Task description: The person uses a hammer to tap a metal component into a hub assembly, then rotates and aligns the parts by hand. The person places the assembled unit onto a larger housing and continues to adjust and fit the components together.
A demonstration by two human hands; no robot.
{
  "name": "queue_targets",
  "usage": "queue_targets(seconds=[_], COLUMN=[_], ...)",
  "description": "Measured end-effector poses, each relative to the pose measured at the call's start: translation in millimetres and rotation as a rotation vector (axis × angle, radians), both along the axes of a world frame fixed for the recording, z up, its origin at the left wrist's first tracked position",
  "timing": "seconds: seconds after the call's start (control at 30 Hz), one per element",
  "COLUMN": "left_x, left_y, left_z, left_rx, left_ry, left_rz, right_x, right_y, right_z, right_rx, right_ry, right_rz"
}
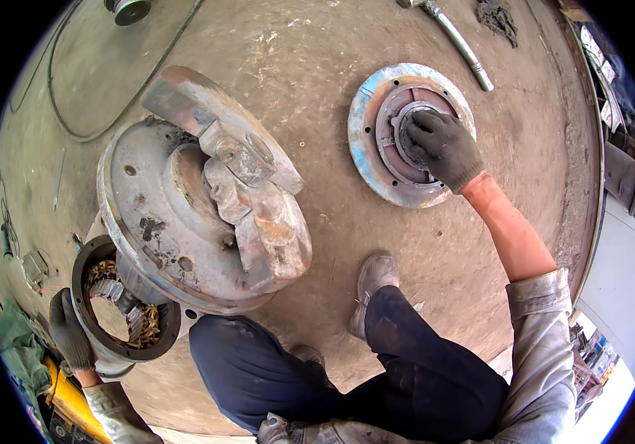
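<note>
My right hand (443,146), in a dark grey work glove, reaches into the centre of a round metal flange plate (365,159) on the floor. Its fingers are curled over the hub ring (402,126); what they hold, if anything, is hidden. The plate has worn blue paint and bolt holes around its rim. My left hand (69,329), also gloved, lies with its fingers fairly straight along the outside of a round motor housing (80,277). Copper windings (147,325) show inside it. A large rusty disc (140,214) with heavy curved blades (258,200) rests over the housing's edge.
A hammer (458,44) and a dark rag (498,21) lie beyond the plate. A black cable (51,81) loops over the concrete at far left. Green cloth (21,344) and a yellow object (73,403) are at lower left. My shoe (376,285) stands between the disc and plate.
</note>
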State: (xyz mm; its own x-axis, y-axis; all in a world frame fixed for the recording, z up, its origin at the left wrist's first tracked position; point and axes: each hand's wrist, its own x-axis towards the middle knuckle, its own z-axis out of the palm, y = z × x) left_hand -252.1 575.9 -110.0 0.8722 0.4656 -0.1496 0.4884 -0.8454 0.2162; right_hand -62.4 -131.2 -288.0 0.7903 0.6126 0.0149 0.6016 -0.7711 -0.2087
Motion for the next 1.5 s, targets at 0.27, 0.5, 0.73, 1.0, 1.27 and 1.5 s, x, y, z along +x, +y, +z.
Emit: queue_targets(seconds=[0.27,0.5,0.73,1.0,1.27,1.5], left_x=[-3,0,-4,-2,-5,-1], left_y=[-2,-2,2,8,5,4], left_z=[-5,-2,-3,-5,-3,-6], left_rx=[-0.021,-0.019,-0.024,-0.039,-0.118,-0.109], left_ry=[-0.041,-0.087,-0.056,-0.027,-0.093,-0.071], left_rz=[0.02,0.016,-0.007,-0.021,0.056,-0.023], right_x=[-16,-2,-37,-5,-18,-44], right_y=[9,-6,24,29,1,9], right_z=[-21,0,-2,6,6,3], right_rx=[0.001,-0.022,-0.221,-0.42,-0.547,-0.44], right_ry=[0.047,0.045,0.196,0.158,0.128,0.405], right_rz=[-0.335,-0.083,-0.261,-0.339,-0.412,-0.41])
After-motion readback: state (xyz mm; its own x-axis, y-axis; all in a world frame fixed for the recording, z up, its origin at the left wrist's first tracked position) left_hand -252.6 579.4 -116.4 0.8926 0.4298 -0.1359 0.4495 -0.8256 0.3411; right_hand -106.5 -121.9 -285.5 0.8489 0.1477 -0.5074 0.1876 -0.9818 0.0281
